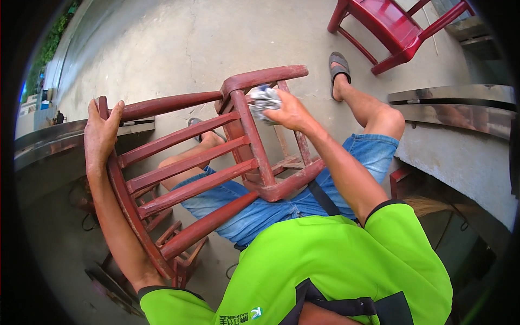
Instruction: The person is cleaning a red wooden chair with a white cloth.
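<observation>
A dull red wooden chair [233, 156] lies tipped across my lap, its slatted backrest [189, 162] pointing left. My left hand [100, 136] grips the end of the top rail [126, 227], thumb on one side and fingers on the other. In my right hand [289, 111] is a wad of crumpled grey-white material [265, 101], cloth or paper. The wad is at the chair's seat frame [266, 77], near the corner where a leg meets it; whether it touches the wood is hard to tell. The paint on the frame looks scuffed and worn in places.
A glossy red chair [386, 24] stands at the upper right on the concrete floor [154, 48]. Metal-edged counters [455, 107] flank me on the right and left. More red wooden furniture [189, 260] sits below at the left. Straw-like bristles [430, 204] show under the right counter.
</observation>
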Available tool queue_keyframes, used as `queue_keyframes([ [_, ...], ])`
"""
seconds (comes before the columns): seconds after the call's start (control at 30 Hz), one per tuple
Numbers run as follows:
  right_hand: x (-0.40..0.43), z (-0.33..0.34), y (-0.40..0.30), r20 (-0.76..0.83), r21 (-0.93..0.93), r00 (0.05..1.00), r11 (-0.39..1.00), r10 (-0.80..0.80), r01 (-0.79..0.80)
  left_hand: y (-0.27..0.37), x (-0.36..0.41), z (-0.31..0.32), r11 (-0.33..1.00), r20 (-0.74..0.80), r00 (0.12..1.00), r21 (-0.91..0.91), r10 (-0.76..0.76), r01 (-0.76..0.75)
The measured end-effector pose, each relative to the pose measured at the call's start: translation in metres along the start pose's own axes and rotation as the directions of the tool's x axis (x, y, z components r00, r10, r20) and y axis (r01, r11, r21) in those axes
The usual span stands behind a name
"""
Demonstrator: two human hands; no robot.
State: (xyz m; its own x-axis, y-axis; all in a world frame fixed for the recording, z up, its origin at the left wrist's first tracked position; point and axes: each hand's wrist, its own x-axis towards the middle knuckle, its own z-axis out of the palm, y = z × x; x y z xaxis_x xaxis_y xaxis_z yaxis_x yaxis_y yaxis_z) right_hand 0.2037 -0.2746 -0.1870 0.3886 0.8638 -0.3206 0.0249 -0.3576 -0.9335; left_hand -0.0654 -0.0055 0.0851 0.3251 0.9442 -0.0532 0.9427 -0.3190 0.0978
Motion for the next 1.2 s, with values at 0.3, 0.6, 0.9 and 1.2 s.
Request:
queue_keyframes([
  [0.3,-0.098,0.017,-0.01,0.459,-0.151,0.866,0.944,-0.196,0.294,-0.001,-0.008,-0.005,0.999,0.007,0.999,0.007,-0.033,0.033],
  [0.6,-0.167,0.029,-0.044,0.634,-0.276,0.764,0.888,-0.119,0.368,-0.001,-0.005,-0.003,0.999,-0.008,1.0,0.027,-0.024,0.025],
  [0.9,-0.138,-0.028,0.01,0.394,-0.608,0.884,0.793,0.253,0.044,0.009,-0.01,-0.008,1.0,0.004,1.0,-0.001,-0.026,0.026],
  [1.2,-0.105,0.023,-0.032,0.345,-0.055,0.898,0.95,-0.271,0.307,0.008,-0.009,-0.006,0.999,0.004,0.999,0.026,-0.034,0.034],
])
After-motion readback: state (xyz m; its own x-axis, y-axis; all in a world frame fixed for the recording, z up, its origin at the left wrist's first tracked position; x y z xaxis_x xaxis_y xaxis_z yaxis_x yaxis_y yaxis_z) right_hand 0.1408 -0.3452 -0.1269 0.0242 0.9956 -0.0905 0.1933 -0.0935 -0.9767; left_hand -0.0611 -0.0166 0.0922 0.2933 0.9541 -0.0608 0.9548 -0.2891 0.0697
